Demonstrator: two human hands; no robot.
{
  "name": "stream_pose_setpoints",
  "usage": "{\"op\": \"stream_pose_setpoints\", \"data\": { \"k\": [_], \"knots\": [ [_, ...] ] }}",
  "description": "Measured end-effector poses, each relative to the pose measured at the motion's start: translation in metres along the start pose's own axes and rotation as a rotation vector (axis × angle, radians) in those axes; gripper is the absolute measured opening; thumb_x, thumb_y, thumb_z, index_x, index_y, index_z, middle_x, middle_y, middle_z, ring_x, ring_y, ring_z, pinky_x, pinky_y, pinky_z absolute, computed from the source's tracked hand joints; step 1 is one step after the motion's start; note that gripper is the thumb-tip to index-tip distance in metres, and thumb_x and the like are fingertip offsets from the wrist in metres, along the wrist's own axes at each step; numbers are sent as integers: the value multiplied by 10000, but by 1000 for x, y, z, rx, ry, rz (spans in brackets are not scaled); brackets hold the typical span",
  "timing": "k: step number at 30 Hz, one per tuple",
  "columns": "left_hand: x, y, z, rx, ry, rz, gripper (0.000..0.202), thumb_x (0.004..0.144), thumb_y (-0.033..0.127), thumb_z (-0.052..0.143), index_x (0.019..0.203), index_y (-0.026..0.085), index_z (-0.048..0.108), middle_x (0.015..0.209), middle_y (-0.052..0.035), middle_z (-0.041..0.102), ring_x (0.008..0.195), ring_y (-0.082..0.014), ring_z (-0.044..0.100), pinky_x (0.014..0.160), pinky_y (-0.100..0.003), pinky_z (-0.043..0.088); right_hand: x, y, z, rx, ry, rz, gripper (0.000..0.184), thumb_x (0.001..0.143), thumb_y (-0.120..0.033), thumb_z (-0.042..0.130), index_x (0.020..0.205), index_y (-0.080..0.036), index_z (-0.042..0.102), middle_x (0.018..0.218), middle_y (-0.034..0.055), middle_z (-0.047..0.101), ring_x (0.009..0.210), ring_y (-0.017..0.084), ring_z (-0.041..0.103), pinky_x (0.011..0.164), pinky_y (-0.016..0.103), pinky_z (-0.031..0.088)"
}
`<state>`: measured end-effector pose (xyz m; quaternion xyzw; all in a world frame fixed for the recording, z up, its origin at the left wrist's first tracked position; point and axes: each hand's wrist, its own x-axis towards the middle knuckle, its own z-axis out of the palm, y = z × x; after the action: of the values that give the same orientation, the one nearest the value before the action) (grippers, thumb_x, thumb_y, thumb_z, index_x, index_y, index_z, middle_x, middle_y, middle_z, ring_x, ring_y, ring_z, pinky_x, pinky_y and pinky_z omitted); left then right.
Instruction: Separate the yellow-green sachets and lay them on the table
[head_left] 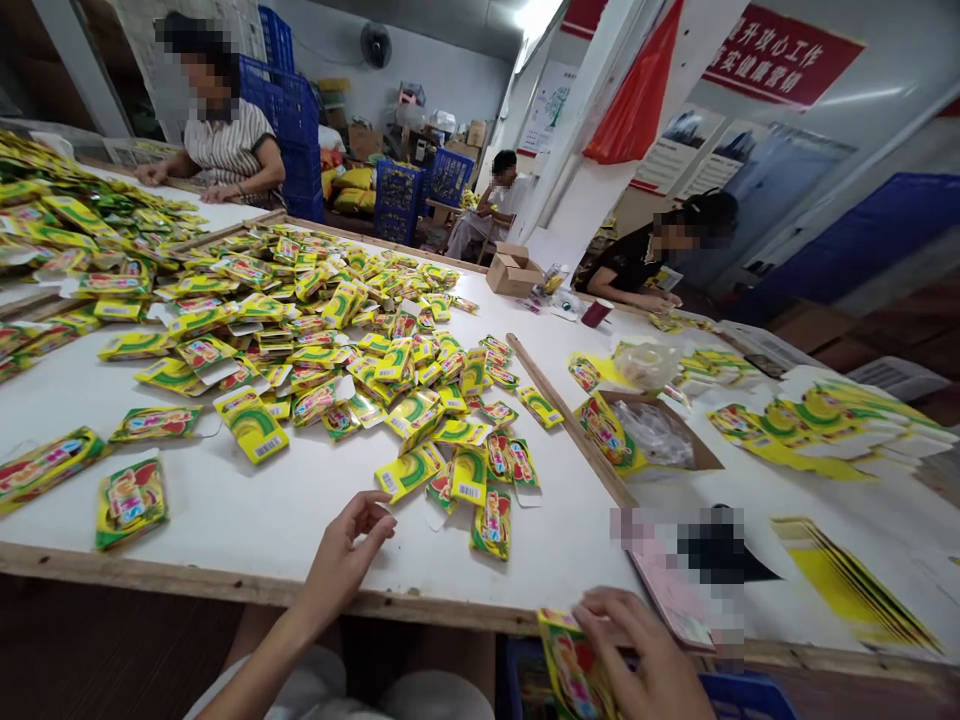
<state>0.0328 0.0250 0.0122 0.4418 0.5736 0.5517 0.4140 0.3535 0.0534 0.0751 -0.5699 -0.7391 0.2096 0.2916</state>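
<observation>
Where right grip (pixel 641 655) curls, carton (pixel 570 667), seemingly within

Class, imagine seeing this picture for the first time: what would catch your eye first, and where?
Probably the large heap of yellow-green boxes spread across the middle of the white table. Next, the right hand holding one box at the table's near edge, then the bright red cloth hanging at upper right.

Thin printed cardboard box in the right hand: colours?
Box: yellow, green and red, some pink; head view.
</observation>
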Motion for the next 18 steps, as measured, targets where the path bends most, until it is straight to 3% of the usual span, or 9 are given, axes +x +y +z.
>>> {"op": "stream_pose_setpoints", "data": {
  "k": [2, 3, 5, 7, 9, 11, 14, 18],
  "knots": [
    [2, 1, 4, 50, -56, -3, 230, 878, 369, 572, 1036, 205, 611, 770, -11, 643, 752, -188, 639, 678, -283, 495, 1, 12, -13, -89, 38, 25, 273, 767, -524, 641, 807, -262, 704, 876, 78, 700, 844, 294, 652, 755, 384, 491],
    [3, 1, 6, 72, -81, 6, 228, 870, 362, 581, 1032, 206, 617, 773, -13, 647, 742, -186, 631, 660, -276, 490, 5, 10, -6, -87, 72, 29, 303, 776, -539, 625, 865, -260, 702, 917, 85, 695, 877, 300, 644, 782, 403, 488],
    [3, 1, 9, 98, -107, 30, 238, 857, 346, 597, 1050, 207, 614, 783, -16, 654, 726, -181, 620, 653, -272, 486, 22, -3, 29, -23, 143, 4, 356, 810, -543, 592, 980, -242, 674, 1014, 107, 668, 968, 304, 614, 853, 435, 473],
    [2, 1, 8, 102, -103, 51, 252, 853, 332, 602, 1071, 207, 600, 789, -18, 658, 713, -176, 614, 663, -275, 487, 48, -24, 80, 49, 208, -55, 405, 810, -539, 606, 1047, -213, 648, 1074, 136, 640, 1037, 314, 576, 906, 463, 448],
    [0, -1, 4, 99, -87, 57, 253, 857, 331, 597, 1076, 205, 592, 782, -19, 655, 702, -175, 612, 659, -275, 487, 75, -43, 125, 82, 283, -88, 474, 727, -528, 702, 1060, -196, 648, 1123, 168, 621, 1075, 350, 544, 917, 502, 427],
    [-2, -3, 1, 87, -64, 57, 251, 859, 340, 597, 1069, 203, 596, 769, -18, 646, 693, -174, 610, 653, -275, 490, 92, -55, 151, 83, 314, -79, 477, 659, -486, 767, 1023, -192, 676, 1135, 191, 617, 1065, 386, 542, 901, 539, 417],
    [-2, -6, 1, 49, -14, 51, 260, 855, 361, 607, 1058, 199, 610, 772, -24, 647, 706, -177, 618, 674, -286, 506, 91, -57, 155, 137, 263, -55, 371, 716, -441, 718, 995, -197, 712, 1093, 183, 648, 1037, 390, 570, 904, 556, 413],
    [4, -7, 6, -93, -48, 28, 375, 854, 414, 615, 1156, 190, 602, 972, -91, 703, 869, -219, 663, 784, -342, 533, 50, -57, 143, 447, 136, 54, 363, 861, -463, 569, 1089, -211, 695, 1070, 110, 707, 1033, 303, 628, 905, 429, 482]
  ]
}}
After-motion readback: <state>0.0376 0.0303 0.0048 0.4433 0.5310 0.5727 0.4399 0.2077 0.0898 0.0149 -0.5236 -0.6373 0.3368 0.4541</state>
